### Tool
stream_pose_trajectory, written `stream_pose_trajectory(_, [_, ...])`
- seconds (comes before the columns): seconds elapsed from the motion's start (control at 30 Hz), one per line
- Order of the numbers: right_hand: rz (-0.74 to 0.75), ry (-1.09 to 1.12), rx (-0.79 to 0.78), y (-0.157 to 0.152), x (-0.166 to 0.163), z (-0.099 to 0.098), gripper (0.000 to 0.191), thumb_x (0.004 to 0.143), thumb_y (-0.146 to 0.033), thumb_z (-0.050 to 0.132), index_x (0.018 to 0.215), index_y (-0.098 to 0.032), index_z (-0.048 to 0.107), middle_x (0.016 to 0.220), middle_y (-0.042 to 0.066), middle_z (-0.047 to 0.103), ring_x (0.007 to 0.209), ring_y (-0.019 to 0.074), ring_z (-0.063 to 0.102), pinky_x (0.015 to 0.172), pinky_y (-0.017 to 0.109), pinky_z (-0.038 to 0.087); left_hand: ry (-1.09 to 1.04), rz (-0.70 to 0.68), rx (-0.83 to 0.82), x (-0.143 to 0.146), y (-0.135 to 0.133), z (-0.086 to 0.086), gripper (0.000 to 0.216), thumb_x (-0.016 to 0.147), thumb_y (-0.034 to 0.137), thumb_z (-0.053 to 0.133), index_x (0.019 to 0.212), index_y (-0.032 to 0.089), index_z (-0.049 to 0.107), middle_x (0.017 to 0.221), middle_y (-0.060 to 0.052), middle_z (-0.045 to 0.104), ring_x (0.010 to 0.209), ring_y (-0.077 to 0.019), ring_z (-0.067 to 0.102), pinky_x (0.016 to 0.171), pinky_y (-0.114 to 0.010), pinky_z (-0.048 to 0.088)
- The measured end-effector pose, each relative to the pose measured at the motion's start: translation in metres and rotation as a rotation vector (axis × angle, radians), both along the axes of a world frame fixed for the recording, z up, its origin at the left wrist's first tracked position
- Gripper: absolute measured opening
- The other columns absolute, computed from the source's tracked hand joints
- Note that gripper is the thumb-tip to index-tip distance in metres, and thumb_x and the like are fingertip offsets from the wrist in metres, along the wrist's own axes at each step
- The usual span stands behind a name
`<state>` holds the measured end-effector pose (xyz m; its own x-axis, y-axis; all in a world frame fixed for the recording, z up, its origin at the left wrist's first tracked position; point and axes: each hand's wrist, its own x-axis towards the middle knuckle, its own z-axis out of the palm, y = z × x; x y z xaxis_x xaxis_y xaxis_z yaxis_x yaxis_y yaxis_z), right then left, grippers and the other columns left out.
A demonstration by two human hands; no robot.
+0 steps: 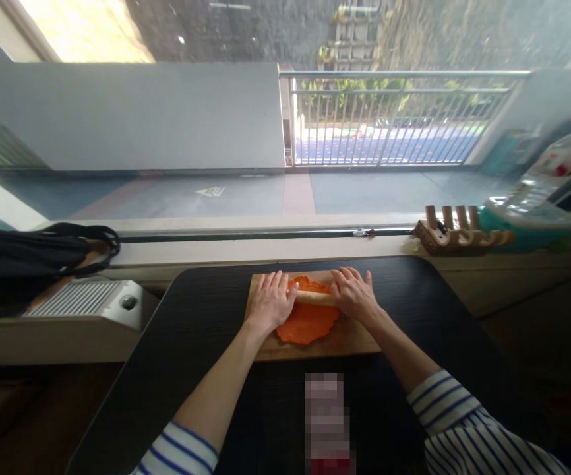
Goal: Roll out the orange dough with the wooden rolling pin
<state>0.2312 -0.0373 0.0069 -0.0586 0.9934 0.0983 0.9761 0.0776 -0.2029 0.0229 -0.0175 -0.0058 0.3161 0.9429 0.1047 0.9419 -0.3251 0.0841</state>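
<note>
A flat sheet of orange dough point(308, 322) lies on a wooden board point(345, 340) on a black table point(201, 330). A wooden rolling pin point(314, 297) rests across the dough's far part. My left hand point(271, 300) lies palm down on the pin's left end, fingers stretched forward. My right hand point(353, 293) presses flat on its right end in the same way. Both sleeves are white with blue stripes.
A wooden rack point(456, 231) and a teal container point(527, 227) stand on the sill at the right. A black bag point(33, 257) and a white grilled appliance point(82, 303) are at the left. A large window runs behind the table.
</note>
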Motion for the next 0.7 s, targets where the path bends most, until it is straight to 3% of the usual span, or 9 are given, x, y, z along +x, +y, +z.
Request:
stream_pose_trajectory(0.43, [0.011,-0.021,0.053,-0.019,-0.004,-0.006,0.041,0.093,-0.032,0.030,0.128,-0.021,0.049,0.139,0.011,0.047,0.130,0.0255,0.034,0.105,0.064,0.015,-0.010,0.023,0.013,-0.006,-0.025,0.001,0.062,0.096,0.047,0.018,0.136,0.007,0.043,0.143,-0.016,0.042,0.135,-0.0265,0.034,0.114,-0.044,0.021])
stream_pose_trajectory(0.7, [0.025,-0.064,0.118,-0.031,-0.015,0.000,0.041,0.095,-0.028,0.028,0.128,-0.016,0.049,0.136,0.014,0.050,0.128,0.0264,0.037,0.107,0.061,0.011,-0.003,0.024,0.012,-0.009,-0.031,0.000,0.062,0.096,0.049,0.018,0.136,0.010,0.044,0.143,-0.014,0.043,0.134,-0.0262,0.035,0.113,-0.044,0.023])
